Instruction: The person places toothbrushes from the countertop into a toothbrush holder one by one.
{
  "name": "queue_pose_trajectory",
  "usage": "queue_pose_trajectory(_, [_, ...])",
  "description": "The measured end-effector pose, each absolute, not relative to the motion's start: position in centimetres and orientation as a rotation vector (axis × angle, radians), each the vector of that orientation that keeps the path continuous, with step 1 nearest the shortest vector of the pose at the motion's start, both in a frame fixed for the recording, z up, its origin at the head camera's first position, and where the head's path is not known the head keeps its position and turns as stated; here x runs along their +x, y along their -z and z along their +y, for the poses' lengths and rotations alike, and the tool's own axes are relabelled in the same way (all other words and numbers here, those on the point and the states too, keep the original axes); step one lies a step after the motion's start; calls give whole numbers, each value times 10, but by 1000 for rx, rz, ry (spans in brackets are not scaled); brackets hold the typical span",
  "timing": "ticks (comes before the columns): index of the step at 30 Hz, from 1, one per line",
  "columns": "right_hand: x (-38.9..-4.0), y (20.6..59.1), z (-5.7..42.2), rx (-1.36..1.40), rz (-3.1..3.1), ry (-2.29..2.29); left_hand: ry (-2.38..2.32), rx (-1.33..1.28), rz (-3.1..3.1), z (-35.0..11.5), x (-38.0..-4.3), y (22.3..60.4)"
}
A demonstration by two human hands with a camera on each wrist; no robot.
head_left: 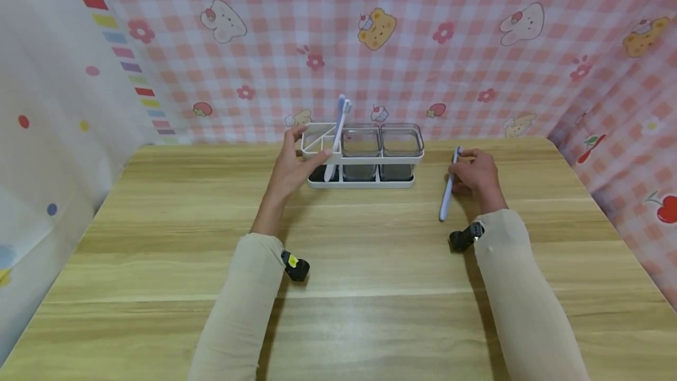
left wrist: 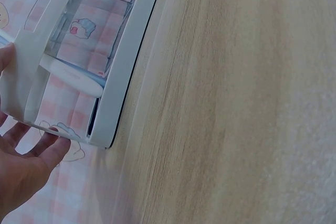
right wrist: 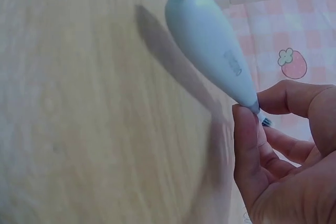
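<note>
A white toothbrush holder [head_left: 382,160] stands at the back of the table. My left hand [head_left: 290,168] grips its left end, the thumb on the front of the upper frame and the fingers round the side. One toothbrush [head_left: 338,125] leans in the holder's divided left section, head up, its pale handle end [left wrist: 73,78] showing below the upper frame. To the right of the holder, my right hand [head_left: 476,174] pinches a light blue toothbrush [head_left: 446,196] at its neck between thumb and forefinger. This brush's wide handle [right wrist: 207,40] slants toward the table's front, above its shadow.
Two clear cups, a middle one [head_left: 361,142] and a right one [head_left: 401,141], sit in the holder. Behind it hangs a pink checked cloth [head_left: 338,34]. The wooden table [head_left: 365,287] stretches toward me. Black cameras are strapped on both sleeves.
</note>
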State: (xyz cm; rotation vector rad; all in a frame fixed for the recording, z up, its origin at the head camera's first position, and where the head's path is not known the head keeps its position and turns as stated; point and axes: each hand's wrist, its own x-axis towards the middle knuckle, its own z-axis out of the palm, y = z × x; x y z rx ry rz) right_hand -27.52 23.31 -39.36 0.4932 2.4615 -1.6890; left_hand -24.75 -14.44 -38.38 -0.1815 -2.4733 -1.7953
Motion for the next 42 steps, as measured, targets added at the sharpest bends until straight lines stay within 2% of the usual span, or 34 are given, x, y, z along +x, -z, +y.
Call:
queue_pose_trajectory(20, [-271, 379, 214, 414, 2490, 1908, 1773, -144, -2499, -151, -241, 384])
queue_pose_trajectory(31, [-270, 358, 205, 360, 2501, 2019, 1801, -158, -2482, -151, -242, 382])
queue_pose_trajectory(42, [-268, 341, 207, 412, 2421, 2135, 1820, -187, -2469, -143, -247, 381])
